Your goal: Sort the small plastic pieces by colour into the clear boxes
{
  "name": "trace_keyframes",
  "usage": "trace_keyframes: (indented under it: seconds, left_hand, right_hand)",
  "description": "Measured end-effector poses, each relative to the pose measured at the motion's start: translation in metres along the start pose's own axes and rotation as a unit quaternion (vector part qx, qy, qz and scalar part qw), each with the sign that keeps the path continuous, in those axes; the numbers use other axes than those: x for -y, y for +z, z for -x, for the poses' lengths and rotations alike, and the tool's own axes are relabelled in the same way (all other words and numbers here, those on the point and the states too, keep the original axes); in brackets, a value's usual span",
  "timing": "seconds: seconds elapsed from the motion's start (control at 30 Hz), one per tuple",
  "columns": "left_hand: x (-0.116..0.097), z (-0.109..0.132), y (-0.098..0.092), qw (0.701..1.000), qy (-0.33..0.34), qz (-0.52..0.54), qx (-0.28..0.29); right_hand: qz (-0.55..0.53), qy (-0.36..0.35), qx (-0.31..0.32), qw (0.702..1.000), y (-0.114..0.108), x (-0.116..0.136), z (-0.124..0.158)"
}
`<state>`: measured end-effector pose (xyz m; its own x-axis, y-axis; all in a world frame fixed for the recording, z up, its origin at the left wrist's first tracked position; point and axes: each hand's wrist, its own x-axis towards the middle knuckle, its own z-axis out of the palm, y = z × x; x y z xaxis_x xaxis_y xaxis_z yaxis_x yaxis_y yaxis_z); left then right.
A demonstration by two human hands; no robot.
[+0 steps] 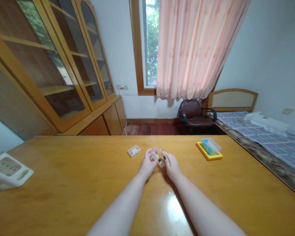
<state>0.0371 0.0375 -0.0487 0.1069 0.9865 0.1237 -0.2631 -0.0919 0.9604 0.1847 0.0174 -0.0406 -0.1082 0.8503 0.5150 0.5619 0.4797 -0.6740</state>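
Note:
Both my hands are closed around a small clear plastic case [157,154], held just above the middle of the table. My left hand [147,165] grips its left side, and my right hand [171,165] grips its right side with dark-nailed fingers at its edge. Small pale and yellowish bits show through the plastic; what they are I cannot make out. To the left of my hands lies a small, clear, pinkish box [134,150] with something white in it.
A yellow box [209,151] with a clear lid leaning on it sits at the right of the wooden table [88,183]. At the left edge stands a white carton [11,172]. Beyond the table are a brown armchair [193,113], a bed [260,131] and a glass-doored cabinet [71,65].

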Motion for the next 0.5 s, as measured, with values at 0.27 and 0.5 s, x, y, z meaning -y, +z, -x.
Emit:
trace_keyframes:
  seconds: [0.27,0.5]
  left_hand:
    - [-0.007,0.000,-0.009,0.979,0.080,-0.186,-0.012]
    - [-0.017,0.006,-0.007,0.960,0.084,-0.266,-0.001]
  right_hand:
    - [0.016,0.122,-0.046,0.991,0.010,-0.017,-0.003]
    - [0.017,0.169,-0.040,0.985,0.011,-0.021,-0.003]
